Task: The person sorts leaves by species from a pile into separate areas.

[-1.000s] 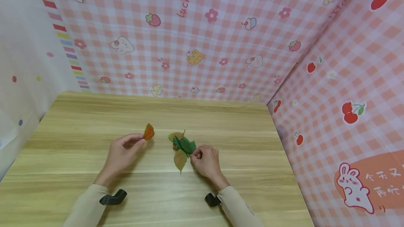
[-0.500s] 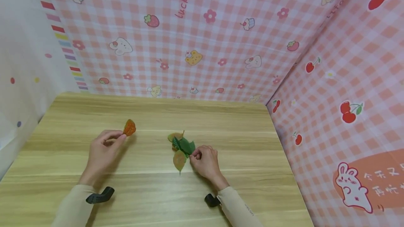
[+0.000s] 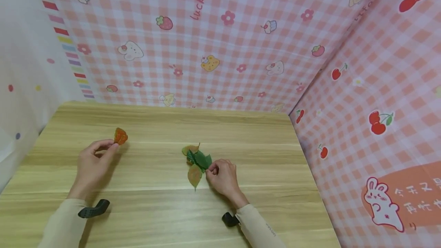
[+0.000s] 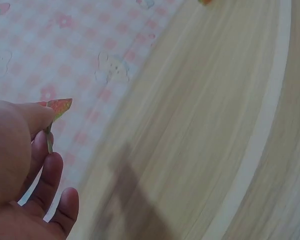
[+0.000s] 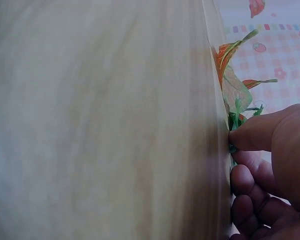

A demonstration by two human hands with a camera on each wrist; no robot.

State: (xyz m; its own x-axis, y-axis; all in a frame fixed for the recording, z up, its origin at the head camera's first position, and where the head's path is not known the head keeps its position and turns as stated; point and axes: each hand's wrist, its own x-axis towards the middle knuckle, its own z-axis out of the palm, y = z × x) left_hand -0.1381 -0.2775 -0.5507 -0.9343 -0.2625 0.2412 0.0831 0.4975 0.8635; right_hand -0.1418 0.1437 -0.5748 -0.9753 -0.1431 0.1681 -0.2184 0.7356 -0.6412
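Above the left part of the table, my left hand [image 3: 91, 165] pinches an orange-red leaf [image 3: 120, 136] by its short stem between thumb and finger. The left wrist view shows that same leaf [image 4: 61, 106] edge-on past the thumb. At mid-table lies a small heap of leaves: dark green ones [image 3: 202, 160] in the middle, a yellow-brown leaf [image 3: 194, 175] in front and another brownish leaf [image 3: 189, 149] behind. My right hand [image 3: 224, 177] is at the heap's right side, thumb and fingertip pinching a green leaf [image 5: 235, 122] low at the table; its other fingers are curled.
Both hands are over a wood-grain table [image 3: 144, 202]. A pink checked cloth [image 3: 193, 41] hangs behind it, a second patterned cloth [image 3: 344, 125] stands along the right edge, and a white dotted cloth [image 3: 27, 68] is at the left. Black wrist devices [image 3: 94, 208] sit on both sleeves.
My left hand has carried the orange-red leaf leftward, away from the heap, and slightly toward the back. The right hand and the heap stay in place.
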